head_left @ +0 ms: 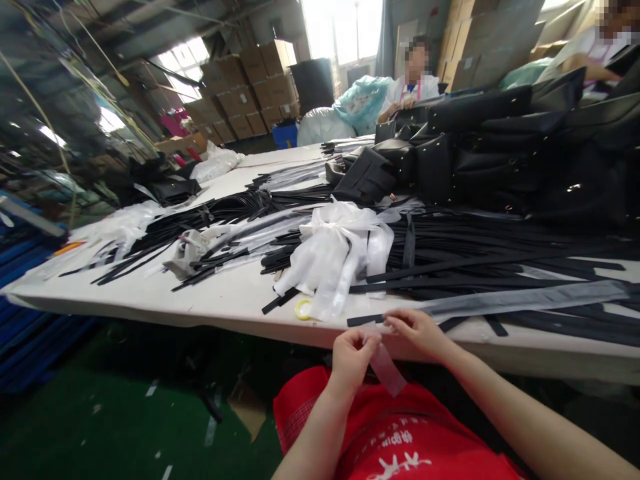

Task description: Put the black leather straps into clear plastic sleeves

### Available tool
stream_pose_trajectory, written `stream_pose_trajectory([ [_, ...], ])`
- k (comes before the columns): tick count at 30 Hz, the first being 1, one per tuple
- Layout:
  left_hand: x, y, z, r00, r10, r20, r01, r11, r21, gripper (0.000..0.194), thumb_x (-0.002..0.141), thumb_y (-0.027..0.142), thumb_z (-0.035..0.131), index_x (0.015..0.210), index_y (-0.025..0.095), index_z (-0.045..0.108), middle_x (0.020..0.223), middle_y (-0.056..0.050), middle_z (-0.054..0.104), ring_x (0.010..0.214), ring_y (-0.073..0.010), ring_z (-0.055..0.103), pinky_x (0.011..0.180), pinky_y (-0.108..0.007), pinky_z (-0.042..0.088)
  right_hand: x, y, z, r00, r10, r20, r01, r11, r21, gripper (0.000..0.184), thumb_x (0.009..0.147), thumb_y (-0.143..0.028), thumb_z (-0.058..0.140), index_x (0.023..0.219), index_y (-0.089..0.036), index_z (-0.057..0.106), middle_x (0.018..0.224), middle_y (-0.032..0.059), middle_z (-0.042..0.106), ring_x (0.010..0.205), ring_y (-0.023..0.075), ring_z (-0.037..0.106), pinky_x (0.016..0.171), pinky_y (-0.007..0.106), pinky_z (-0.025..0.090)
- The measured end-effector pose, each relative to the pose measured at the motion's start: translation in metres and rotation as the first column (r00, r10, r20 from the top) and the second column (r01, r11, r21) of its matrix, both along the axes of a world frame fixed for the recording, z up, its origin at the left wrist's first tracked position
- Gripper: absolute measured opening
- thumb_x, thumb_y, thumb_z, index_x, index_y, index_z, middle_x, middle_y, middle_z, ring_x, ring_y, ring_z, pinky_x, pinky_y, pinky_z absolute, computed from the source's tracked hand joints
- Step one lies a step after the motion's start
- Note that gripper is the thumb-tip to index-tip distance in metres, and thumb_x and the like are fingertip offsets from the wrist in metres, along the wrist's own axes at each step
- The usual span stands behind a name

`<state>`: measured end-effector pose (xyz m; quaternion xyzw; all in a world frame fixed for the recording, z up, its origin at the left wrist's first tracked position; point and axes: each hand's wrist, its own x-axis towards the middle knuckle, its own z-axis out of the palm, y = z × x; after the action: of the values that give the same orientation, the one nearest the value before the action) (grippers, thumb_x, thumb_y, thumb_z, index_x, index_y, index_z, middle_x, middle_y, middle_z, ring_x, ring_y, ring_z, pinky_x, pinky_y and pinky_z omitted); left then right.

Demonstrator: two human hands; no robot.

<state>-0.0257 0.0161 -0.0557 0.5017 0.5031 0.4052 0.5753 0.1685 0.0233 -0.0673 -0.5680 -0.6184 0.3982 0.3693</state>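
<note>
My left hand [351,357] pinches a translucent plastic sleeve [389,375] between thumb and fingers, and the loose end hangs over my red apron. Just to the right, my right hand [417,331] is at the table edge, its thumb and fingertips drawn together; what lies between them is too small to make out. The end of a black strap [364,321] lies by its fingertips. Beyond that hand, a black strap in a clear sleeve [530,299] stretches to the right. A heap of white plastic sleeves [333,250] lies ahead of my hands.
Black straps [480,243] cover the table's right part, with black bags [490,147] piled behind. A yellow ring [303,309] lies near the front edge of the white table [220,303]. A grey tape dispenser-like object [186,257] stands left. Two people work across the table.
</note>
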Motion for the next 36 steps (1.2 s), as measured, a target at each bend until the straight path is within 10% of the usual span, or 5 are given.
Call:
stream_pose_trajectory([
  [4,-0.004,-0.005,0.001,0.985,-0.111,-0.131,0.119,0.991,0.057,0.038,0.071,0.048,0.074,0.059,0.014,0.062,0.057,-0.001,0.06,0.055,-0.0125,0.05,0.056,-0.023,0.04,0.036,0.057,0.007,0.927,-0.275,0.254,0.245,0.959,0.144,0.027,0.088,-0.027,0.054,0.109,-0.019,0.069,0.11,0.0093,0.068,0.095,0.0233,0.064,0.093,0.036,0.049],
  [8,-0.005,-0.009,-0.004,0.949,-0.2,-0.245,0.227,0.97,0.086,0.039,0.075,0.051,0.069,0.061,0.015,0.061,0.06,-0.002,0.059,0.058,-0.014,0.051,0.057,-0.023,0.042,0.056,0.088,0.011,0.839,-0.274,0.47,0.231,0.961,0.15,0.038,0.083,-0.01,0.051,0.116,-0.017,0.069,0.121,0.0133,0.063,0.103,0.0252,0.062,0.096,0.036,0.045],
  [20,-0.003,0.0,-0.006,0.918,-0.218,-0.332,0.272,0.955,0.123,0.057,0.071,0.074,0.061,0.065,0.017,0.066,0.063,-0.002,0.062,0.064,-0.0194,0.057,0.062,-0.026,0.046,0.093,0.087,0.024,0.644,-0.164,0.747,0.088,0.986,0.141,0.023,0.081,-0.042,0.074,0.09,-0.021,0.074,0.104,0.0068,0.065,0.103,0.021,0.057,0.094,0.03,0.04],
  [36,-0.003,-0.004,0.017,0.869,-0.174,-0.464,0.32,0.912,0.257,0.018,0.083,0.026,0.06,0.07,0.017,0.068,0.078,-0.005,0.069,0.075,-0.0193,0.062,0.072,-0.029,0.049,0.104,0.083,0.029,0.803,-0.263,0.535,0.094,0.942,0.323,0.034,0.093,-0.045,0.054,0.077,-0.02,0.072,0.08,0.0069,0.072,0.076,0.0203,0.063,0.079,0.033,0.043],
])
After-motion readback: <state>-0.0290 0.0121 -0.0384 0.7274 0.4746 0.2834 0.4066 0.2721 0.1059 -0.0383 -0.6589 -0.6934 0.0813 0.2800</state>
